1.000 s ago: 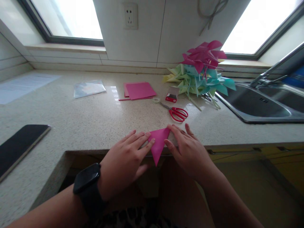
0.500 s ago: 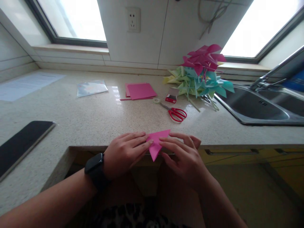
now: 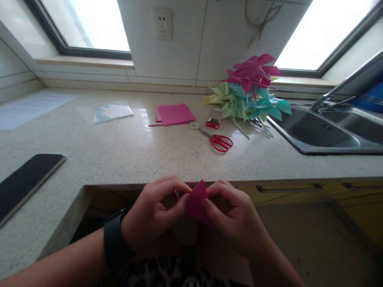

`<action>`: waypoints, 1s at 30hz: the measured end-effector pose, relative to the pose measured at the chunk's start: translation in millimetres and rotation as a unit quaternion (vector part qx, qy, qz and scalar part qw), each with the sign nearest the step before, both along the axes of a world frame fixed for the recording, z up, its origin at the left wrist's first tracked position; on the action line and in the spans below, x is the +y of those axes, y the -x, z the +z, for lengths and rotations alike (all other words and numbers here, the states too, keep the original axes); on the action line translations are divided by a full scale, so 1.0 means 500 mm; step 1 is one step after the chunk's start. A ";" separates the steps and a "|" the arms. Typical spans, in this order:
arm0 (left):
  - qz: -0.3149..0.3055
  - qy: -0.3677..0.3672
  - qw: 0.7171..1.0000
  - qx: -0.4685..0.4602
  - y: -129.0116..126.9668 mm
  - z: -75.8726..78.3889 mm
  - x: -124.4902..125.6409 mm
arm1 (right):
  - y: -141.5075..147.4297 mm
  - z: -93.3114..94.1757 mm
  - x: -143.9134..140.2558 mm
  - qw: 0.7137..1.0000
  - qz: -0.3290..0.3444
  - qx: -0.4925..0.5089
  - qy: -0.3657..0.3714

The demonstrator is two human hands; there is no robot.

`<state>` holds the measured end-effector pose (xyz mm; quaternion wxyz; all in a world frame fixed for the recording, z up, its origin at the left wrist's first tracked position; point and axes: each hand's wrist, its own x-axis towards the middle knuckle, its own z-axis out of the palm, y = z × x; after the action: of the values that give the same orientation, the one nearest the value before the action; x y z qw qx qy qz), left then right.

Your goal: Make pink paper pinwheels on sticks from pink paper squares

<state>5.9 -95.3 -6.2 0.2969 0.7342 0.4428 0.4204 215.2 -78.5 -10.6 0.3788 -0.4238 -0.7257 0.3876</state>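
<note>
A folded pink paper triangle [image 3: 196, 201] is held between both hands, just in front of and below the speckled countertop's front edge [image 3: 167, 181]. My left hand [image 3: 152, 209], with a black watch on its wrist, pinches the paper's left side. My right hand [image 3: 231, 213] pinches its right side with thumb and fingers. The lower part of the paper is hidden behind my fingers.
On the counter lie red scissors [image 3: 220, 141], a tape roll [image 3: 194, 126], a small red box [image 3: 214, 121], a stack of pink sheets [image 3: 174, 113], a clear plastic sleeve [image 3: 112, 111], a pile of paper pinwheels [image 3: 248, 91], a black phone [image 3: 26, 179]. A steel sink [image 3: 326, 131] is at the right.
Both hands lifted the pink triangle off the counter's edge and drew it toward me. It is now pinched in the air instead of pressed flat.
</note>
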 end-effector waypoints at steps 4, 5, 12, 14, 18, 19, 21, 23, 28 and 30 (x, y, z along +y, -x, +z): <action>0.010 0.115 0.993 0.001 -0.014 -0.002 -0.003 | 0.022 -0.004 -0.007 0.987 0.005 0.080 0.140; 0.008 0.135 0.991 -0.001 -0.016 -0.003 -0.004 | 0.028 -0.006 -0.007 0.983 -0.004 0.100 0.154; -0.011 0.206 0.978 -0.030 -0.013 -0.010 -0.004 | 0.048 -0.024 -0.002 0.969 -0.041 0.152 0.190; -0.015 0.210 0.977 -0.031 -0.013 -0.012 -0.004 | 0.047 -0.027 -0.002 0.966 -0.042 0.163 0.198; -0.018 0.223 0.974 -0.041 -0.014 -0.013 -0.001 | 0.046 -0.029 -0.002 0.961 -0.056 0.183 0.202; -0.018 0.229 0.972 -0.045 -0.014 -0.013 0.000 | 0.046 -0.029 -0.001 0.958 -0.060 0.190 0.204; -0.018 0.238 0.970 -0.052 -0.013 -0.012 0.003 | 0.046 -0.029 -0.001 0.954 -0.067 0.201 0.212; -0.021 0.243 0.968 -0.054 -0.011 -0.012 0.006 | 0.044 -0.032 0.001 0.950 -0.067 0.211 0.219; -0.023 0.264 0.962 -0.069 -0.007 -0.012 0.012 | 0.031 -0.045 0.013 0.931 -0.087 0.269 0.231; -0.020 0.285 0.955 -0.081 -0.004 -0.012 0.014 | 0.023 -0.047 0.019 0.921 -0.101 0.291 0.236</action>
<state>8.0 -88.1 -12.2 0.5367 0.5913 0.5042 0.3288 203.7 -68.8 -34.2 0.4998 -0.4406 -0.4239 0.6135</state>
